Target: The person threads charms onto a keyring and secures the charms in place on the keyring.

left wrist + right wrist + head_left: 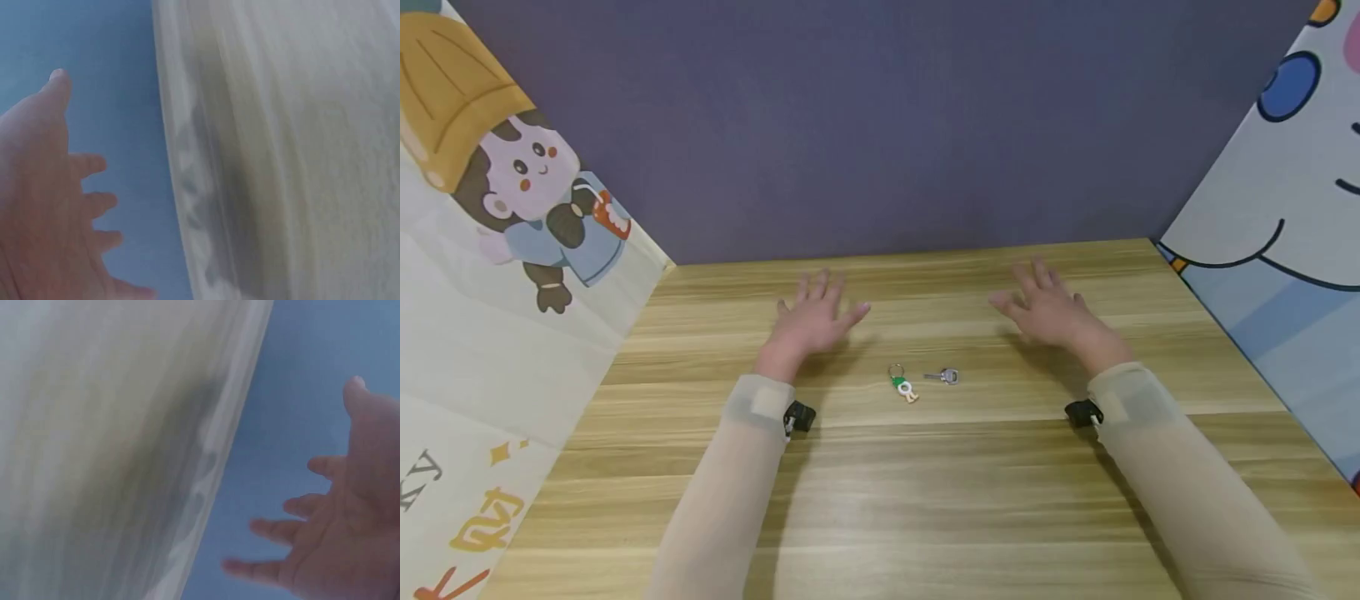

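Pale sleeves run forward to my left hand and right hand, both empty, fingers spread wide above the wooden table. I take this as a step with nothing gripped; picking something up would, I think, call for bringing a hand inward to pinch. Between my two hands lie one green-and-white keychain and, just to its right without touching, one silver key.

A: can anyone read any detail on that small silver metal key, mid-frame in the head view?
B: nah, too tiny. bare left hand's cut off lower left, bare right hand lower right, fingers blurred.
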Demonstrator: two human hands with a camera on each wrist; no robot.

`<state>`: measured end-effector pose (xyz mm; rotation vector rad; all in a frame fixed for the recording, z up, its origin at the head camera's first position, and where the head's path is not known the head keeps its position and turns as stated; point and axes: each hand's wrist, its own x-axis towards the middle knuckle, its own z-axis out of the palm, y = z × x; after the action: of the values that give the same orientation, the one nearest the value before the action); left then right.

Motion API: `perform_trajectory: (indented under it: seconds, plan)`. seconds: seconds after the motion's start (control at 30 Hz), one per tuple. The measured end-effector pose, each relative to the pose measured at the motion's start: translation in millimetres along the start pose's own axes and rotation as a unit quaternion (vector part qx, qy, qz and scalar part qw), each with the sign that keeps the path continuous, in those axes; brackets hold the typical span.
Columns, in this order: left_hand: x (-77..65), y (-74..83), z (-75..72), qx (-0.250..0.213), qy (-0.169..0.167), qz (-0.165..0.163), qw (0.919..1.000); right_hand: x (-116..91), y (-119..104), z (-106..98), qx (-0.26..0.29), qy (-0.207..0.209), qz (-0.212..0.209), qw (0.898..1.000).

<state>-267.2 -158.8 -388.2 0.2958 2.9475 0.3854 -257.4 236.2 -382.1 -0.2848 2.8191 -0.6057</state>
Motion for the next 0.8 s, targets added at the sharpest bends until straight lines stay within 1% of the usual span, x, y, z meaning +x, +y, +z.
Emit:
perform_trajectory:
  seconds: [0.13, 0.27, 0.33, 0.4, 0.5, 0.6, 0.67, 0.73, 0.8]
  plan:
    - [-5.1, 8.2, 0.1, -0.011, -0.023, 0.028, 0.9993, -0.9, -7.8, 6.8, 0.020, 0.002, -0.044, 0.999]
    - [-9.6, 15.7, 2.9, -0.042, -0.050, 0.079, 0.9947, -2.6, -14.4, 14.4, 0.028, 0.006, -0.083, 0.996]
    - [-11.5, 19.6, 5.4, -0.063, -0.069, 0.111, 0.9893, -4.0, -18.9, 18.4, 0.045, -0.003, -0.105, 0.993]
    - [-13.3, 23.6, 8.5, -0.084, -0.092, 0.140, 0.9823, -4.9, -23.6, 22.8, 0.073, -0.020, -0.121, 0.990]
    - [-14.2, 28.2, 14.9, -0.092, -0.116, 0.178, 0.9727, -5.3, -31.9, 30.6, 0.119, -0.052, -0.141, 0.981]
    - [-14.6, 31.2, 20.9, -0.089, -0.131, 0.199, 0.9672, -5.2, -38.1, 39.3, 0.154, -0.095, -0.152, 0.972]
    - [-14.3, 31.6, 24.0, -0.095, -0.138, 0.203, 0.9647, -4.6, -39.3, 44.8, 0.165, -0.121, -0.161, 0.966]
    - [-12.9, 30.7, 27.1, -0.114, -0.143, 0.205, 0.9615, -3.7, -38.8, 49.6, 0.167, -0.136, -0.165, 0.962]
    - [-10.9, 28.4, 29.9, -0.145, -0.152, 0.204, 0.9562, -2.6, -37.2, 53.0, 0.166, -0.143, -0.171, 0.961]
